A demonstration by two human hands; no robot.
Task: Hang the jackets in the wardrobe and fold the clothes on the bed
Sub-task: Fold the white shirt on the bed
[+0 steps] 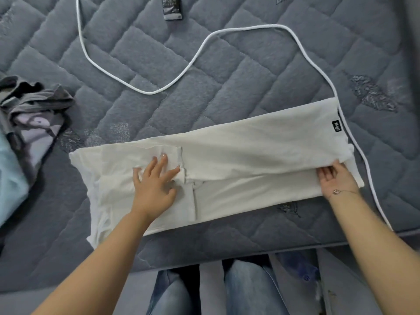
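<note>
A white cord (200,48) loops across a grey quilted mattress (227,83). A black label (172,7) lies at the mattress's far edge. Blue jeans (247,289) show below.

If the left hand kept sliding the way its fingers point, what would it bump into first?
The left hand lies flat on the white garment, fingers pointing up-right. It would probably cross the garment's far edge onto bare mattress, then meet the white cord.

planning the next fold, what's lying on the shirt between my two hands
Head view: only the white shirt itself lies between the left hand and right hand, with a folded edge running across.
</note>
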